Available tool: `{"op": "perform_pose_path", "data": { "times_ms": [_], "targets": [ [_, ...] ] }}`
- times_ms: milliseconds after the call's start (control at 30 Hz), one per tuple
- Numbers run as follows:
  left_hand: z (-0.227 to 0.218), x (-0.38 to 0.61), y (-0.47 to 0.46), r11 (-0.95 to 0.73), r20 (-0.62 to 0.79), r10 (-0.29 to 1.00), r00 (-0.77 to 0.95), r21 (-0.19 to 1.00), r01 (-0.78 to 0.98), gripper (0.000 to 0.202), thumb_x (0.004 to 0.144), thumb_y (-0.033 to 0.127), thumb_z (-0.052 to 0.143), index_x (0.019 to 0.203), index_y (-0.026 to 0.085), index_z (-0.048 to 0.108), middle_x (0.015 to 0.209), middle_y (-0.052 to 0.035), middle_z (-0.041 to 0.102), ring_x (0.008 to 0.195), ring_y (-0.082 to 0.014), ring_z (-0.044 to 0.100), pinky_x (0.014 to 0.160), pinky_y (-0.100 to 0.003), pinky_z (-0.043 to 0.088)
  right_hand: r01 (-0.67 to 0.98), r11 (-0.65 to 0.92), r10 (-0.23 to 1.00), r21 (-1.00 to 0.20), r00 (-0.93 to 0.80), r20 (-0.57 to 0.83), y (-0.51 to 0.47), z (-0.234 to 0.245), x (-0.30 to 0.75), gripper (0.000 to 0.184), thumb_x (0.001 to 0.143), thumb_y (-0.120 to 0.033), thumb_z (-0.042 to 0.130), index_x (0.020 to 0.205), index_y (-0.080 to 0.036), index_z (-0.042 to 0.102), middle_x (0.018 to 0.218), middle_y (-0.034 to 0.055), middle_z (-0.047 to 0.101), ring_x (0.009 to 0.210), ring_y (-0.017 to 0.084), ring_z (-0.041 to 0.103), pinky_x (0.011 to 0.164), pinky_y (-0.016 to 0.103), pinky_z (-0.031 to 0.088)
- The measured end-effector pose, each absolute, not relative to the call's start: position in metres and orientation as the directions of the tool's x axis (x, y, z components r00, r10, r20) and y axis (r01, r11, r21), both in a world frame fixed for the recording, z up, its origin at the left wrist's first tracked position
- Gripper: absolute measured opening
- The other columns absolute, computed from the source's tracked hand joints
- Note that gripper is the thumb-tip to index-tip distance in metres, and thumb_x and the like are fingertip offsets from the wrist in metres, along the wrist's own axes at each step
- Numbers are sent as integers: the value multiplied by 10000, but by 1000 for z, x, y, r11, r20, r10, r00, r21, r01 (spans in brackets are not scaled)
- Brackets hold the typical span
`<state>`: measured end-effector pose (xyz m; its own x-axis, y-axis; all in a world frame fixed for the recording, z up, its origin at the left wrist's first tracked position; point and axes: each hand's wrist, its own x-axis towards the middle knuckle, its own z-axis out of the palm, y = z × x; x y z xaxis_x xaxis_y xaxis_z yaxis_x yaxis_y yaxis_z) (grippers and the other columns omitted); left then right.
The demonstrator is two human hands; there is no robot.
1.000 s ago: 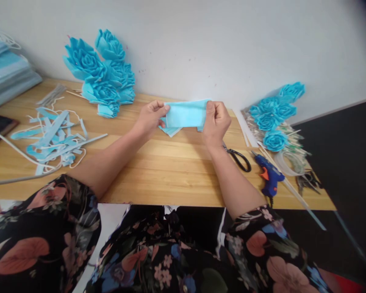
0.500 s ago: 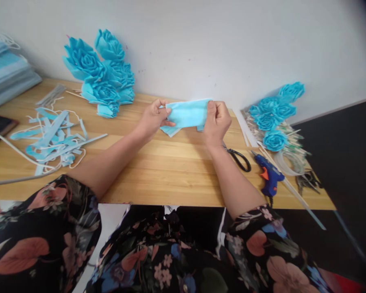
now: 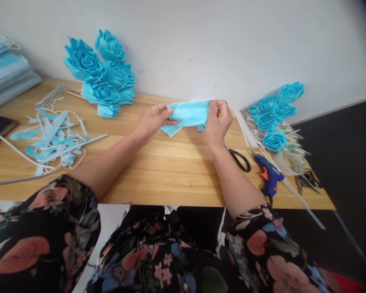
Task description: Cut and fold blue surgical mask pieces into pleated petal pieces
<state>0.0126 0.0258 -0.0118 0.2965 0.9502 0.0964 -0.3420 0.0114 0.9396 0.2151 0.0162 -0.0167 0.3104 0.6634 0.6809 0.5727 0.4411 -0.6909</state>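
Between my two hands a light blue rectangle of face mask fabric (image 3: 189,113) is stretched, raised above the table. My left hand (image 3: 157,118) pinches its left edge between thumb and fingers. At the right end my right hand (image 3: 218,118) is closed on it, thumb on the front and fingers curled behind. Beneath and behind the fabric lie more blue pieces (image 3: 171,130), partly hidden. By my right wrist a black scissor handle (image 3: 240,160) shows; my arm covers the rest of the scissors.
Blue fabric roses (image 3: 103,73) stand back left, with more roses (image 3: 274,110) at right. Cut strips and cords (image 3: 57,138) lie in a heap at left, near stacked masks (image 3: 9,73). A blue glue gun (image 3: 270,175) and pliers (image 3: 308,181) lie right on the wooden table (image 3: 164,175).
The fabric has shifted very slightly right with both hands. My left fingers have drawn closer together at its left edge.
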Motion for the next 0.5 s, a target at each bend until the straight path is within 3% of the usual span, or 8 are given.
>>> {"op": "perform_pose_path", "data": {
  "times_ms": [200, 500],
  "targets": [
    [-10, 13, 26, -3, 84, 965, 248, 951, -309, 287, 831, 339, 746, 739, 127, 575, 654, 37, 519, 637, -62, 578, 698, -221, 610, 576, 440, 671, -689, 299, 679, 13, -16, 212, 490, 965, -613, 394, 914, -180, 616, 808, 10, 557, 879, 171, 613, 783, 325, 522],
    [-13, 12, 28, -26, 102, 968, 229, 950, -312, 206, 832, 258, 739, 776, 128, 590, 697, 34, 530, 613, -56, 537, 588, -183, 580, 574, 451, 668, -683, 290, 685, 13, -17, 212, 474, 969, -607, 403, 939, -188, 621, 831, 12, 567, 894, 165, 604, 834, 339, 519]
  ]
}}
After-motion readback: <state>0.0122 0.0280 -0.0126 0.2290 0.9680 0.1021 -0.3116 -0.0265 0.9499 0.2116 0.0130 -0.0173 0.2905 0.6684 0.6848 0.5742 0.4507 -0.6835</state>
